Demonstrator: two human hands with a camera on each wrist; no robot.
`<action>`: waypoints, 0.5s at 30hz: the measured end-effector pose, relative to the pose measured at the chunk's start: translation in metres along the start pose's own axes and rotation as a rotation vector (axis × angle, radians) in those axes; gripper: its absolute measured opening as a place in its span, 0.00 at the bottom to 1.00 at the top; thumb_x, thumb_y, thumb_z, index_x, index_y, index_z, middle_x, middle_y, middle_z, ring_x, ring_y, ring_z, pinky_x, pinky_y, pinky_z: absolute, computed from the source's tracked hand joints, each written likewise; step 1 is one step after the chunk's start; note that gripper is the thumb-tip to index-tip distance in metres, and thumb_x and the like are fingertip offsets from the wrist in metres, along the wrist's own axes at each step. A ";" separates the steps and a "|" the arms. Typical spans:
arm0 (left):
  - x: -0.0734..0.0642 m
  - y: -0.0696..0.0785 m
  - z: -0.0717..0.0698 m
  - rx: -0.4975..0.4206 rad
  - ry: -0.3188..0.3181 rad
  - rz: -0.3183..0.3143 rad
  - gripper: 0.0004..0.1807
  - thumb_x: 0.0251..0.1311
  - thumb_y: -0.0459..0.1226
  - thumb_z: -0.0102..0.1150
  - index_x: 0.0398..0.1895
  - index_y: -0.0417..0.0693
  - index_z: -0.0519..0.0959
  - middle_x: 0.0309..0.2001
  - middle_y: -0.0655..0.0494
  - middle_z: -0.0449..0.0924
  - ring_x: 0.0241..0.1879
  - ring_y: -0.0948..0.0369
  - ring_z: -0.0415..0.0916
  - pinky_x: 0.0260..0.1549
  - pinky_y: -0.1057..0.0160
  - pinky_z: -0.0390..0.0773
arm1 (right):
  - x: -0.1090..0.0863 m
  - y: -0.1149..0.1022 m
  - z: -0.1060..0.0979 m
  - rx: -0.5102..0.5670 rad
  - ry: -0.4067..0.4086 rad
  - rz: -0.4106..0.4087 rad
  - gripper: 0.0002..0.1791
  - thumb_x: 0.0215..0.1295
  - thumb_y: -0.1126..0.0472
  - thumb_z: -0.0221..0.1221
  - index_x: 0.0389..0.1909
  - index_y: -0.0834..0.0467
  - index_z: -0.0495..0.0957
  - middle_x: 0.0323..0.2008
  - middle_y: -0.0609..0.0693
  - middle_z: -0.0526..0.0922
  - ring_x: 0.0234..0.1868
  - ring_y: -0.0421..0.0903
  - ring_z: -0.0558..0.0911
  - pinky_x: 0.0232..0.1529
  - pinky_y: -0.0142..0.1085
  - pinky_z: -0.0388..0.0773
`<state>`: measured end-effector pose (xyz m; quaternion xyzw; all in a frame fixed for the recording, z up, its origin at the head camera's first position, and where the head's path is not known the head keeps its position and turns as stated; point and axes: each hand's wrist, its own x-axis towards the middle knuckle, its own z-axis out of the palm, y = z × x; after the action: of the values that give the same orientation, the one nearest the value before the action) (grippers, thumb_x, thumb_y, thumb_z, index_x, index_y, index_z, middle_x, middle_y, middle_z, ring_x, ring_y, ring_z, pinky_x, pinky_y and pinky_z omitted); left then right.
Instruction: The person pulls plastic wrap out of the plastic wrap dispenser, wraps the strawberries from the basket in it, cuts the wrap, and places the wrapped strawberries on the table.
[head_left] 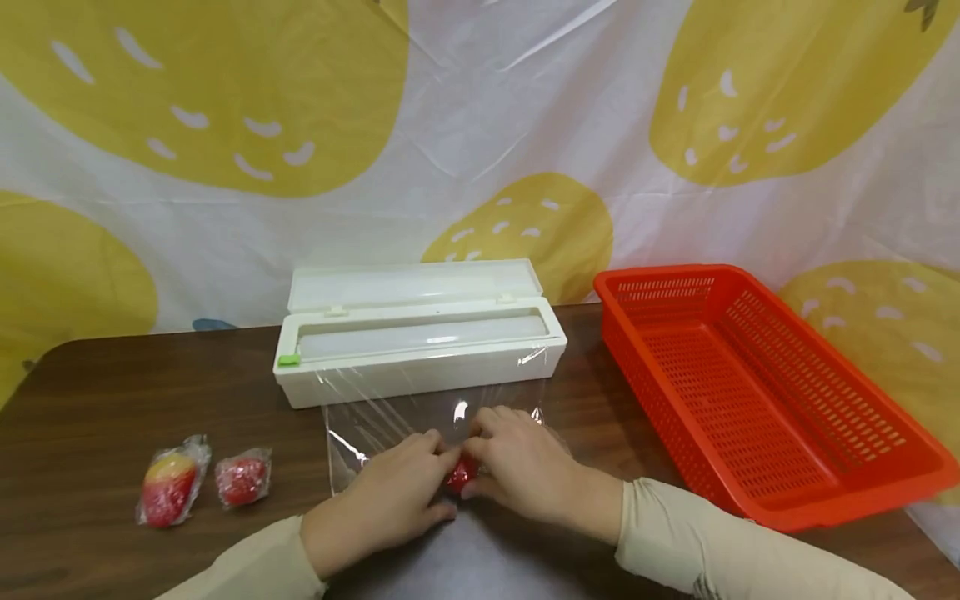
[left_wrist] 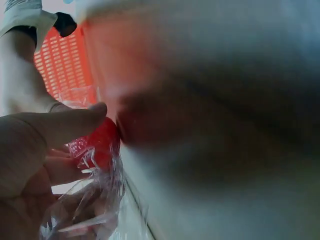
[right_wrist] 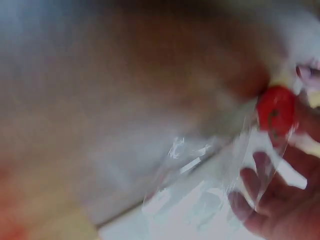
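Observation:
A small round red fruit with a green mark lies under clear plastic wrap at the front of the table. My left hand holds it from the left; in the left wrist view its thumb lies over the fruit, with fingers beneath and the film bunched around them. My right hand grips it from the right, thumb and forefinger on either side. The right wrist view shows other fingers spread behind the film. The wrap runs back to a white dispenser box with its lid raised.
Two wrapped pieces, a yellow-and-red fruit and a smaller red one, lie on the brown table at left. A red perforated basket stands at right. Behind hangs a fruit-patterned cloth.

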<state>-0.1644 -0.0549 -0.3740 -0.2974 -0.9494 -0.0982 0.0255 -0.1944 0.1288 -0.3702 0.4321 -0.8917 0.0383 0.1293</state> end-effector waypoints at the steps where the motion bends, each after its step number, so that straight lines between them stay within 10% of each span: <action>1: 0.001 -0.001 0.000 0.000 -0.005 -0.013 0.26 0.43 0.47 0.72 0.46 0.47 0.79 0.33 0.55 0.76 0.34 0.58 0.75 0.29 0.57 0.79 | 0.004 0.002 -0.002 0.027 -0.035 -0.003 0.18 0.47 0.42 0.69 0.35 0.48 0.84 0.33 0.43 0.77 0.37 0.41 0.75 0.37 0.35 0.73; 8: 0.005 0.000 -0.002 -0.061 0.090 -0.146 0.21 0.42 0.49 0.73 0.28 0.49 0.73 0.24 0.56 0.76 0.25 0.58 0.73 0.19 0.59 0.70 | 0.034 0.015 -0.011 0.196 -0.280 -0.004 0.09 0.50 0.46 0.69 0.28 0.45 0.88 0.24 0.41 0.77 0.31 0.39 0.72 0.30 0.28 0.67; 15: 0.010 -0.003 -0.004 0.121 0.147 -0.054 0.16 0.43 0.51 0.71 0.26 0.51 0.79 0.27 0.57 0.73 0.28 0.60 0.72 0.24 0.61 0.76 | 0.033 0.014 -0.012 0.121 -0.303 0.035 0.08 0.56 0.46 0.65 0.24 0.44 0.86 0.26 0.41 0.78 0.33 0.41 0.74 0.30 0.33 0.69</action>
<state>-0.1743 -0.0528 -0.3693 -0.2617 -0.9568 -0.0629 0.1101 -0.2227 0.1144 -0.3493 0.4244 -0.9044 0.0286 -0.0336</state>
